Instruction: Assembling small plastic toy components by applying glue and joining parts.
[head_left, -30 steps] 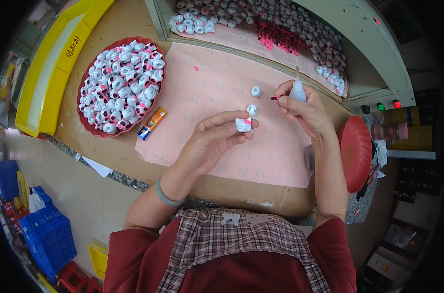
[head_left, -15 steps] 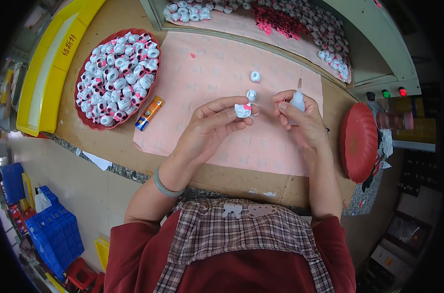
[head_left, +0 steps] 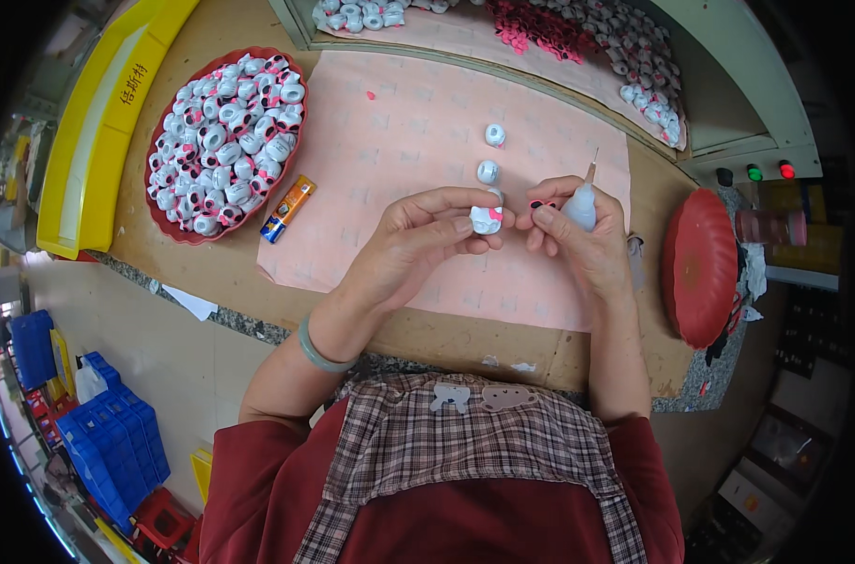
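Note:
My left hand pinches a small white toy piece with a pink spot over the pink mat. My right hand holds a small white squeeze bottle with a thin nozzle and pinches a tiny pink bow-like bit next to the piece. The two hands nearly touch. Two more white pieces lie on the mat just beyond the hands.
A red tray heaped with white and pink pieces sits at the left, an orange tube beside it. A red lid lies at the right. A shelf with more pieces runs along the back. A yellow bin stands far left.
Both hands have drawn together nearer the body. The right hand has brought the bottle and pink bit down beside the piece in the left hand.

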A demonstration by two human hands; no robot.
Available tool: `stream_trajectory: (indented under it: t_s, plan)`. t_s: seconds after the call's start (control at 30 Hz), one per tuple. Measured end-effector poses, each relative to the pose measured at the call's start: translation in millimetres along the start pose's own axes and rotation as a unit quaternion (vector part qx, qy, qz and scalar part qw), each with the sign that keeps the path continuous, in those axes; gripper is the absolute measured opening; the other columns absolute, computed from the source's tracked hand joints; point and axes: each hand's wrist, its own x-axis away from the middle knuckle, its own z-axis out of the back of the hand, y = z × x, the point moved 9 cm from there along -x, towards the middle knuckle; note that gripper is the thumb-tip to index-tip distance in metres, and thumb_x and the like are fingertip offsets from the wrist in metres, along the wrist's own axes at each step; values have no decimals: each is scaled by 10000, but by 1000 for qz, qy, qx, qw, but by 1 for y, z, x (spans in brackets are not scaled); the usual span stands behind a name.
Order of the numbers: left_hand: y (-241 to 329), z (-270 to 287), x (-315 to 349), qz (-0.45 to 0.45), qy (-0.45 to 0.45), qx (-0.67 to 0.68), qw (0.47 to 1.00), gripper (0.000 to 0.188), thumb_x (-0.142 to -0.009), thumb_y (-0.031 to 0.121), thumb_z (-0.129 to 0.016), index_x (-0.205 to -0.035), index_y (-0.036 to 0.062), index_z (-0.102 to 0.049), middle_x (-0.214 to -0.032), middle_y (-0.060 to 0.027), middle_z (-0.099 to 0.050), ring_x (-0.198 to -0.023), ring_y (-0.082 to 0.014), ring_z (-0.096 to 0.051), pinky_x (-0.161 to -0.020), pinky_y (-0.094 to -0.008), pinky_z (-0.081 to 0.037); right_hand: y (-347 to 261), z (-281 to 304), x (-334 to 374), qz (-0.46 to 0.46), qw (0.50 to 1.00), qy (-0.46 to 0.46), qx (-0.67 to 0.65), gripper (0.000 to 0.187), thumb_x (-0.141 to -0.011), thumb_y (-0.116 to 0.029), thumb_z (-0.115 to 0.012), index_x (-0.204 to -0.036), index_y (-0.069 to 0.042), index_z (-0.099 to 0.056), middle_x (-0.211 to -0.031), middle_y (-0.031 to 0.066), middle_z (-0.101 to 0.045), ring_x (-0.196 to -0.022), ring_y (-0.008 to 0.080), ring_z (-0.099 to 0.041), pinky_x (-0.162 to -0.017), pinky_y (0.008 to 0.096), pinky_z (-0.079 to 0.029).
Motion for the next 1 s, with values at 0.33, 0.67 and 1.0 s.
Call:
stream_trajectory:
  t_s: [0.33, 0.67, 1.0]
  plan:
    - [-1, 2, -2, -19, 14, 7, 1000, 286, -905, 61, -504, -1172, -33, -546, -1090, -153, -616, -951, -189, -622, -847, -276, -499, 2, -11, 0, 90, 995, -35, 29, 110, -812, 10, -638, -922, -1, -636, -873, 62, -625, -711, 82, -569, -573, 185, -446]
    - [-4, 3, -3, -22, 12, 8, 1000, 280, -900, 68, -520, -1160, -30, -556, -1073, -128, -623, -950, -188, -621, -849, -281, -499, 18, -10, 3, 51, 998, 31, -23, 132, -788, 26, -661, -918, 9, -644, -821, 56, -634, -720, 88, -581, -634, 209, -484]
    - [0, 2, -3, -21, 21, -23, 999, 257, -913, 64, -510, -1154, 0, -570, -1075, -119, -625, -933, -181, -620, -835, -284, -496, 6, -2, 6, 34, 992, 73, 102, 79, -802, 9, -651, -861, 8, -599, -772, 56, -639, -741, 96, -593, -646, 222, -498]
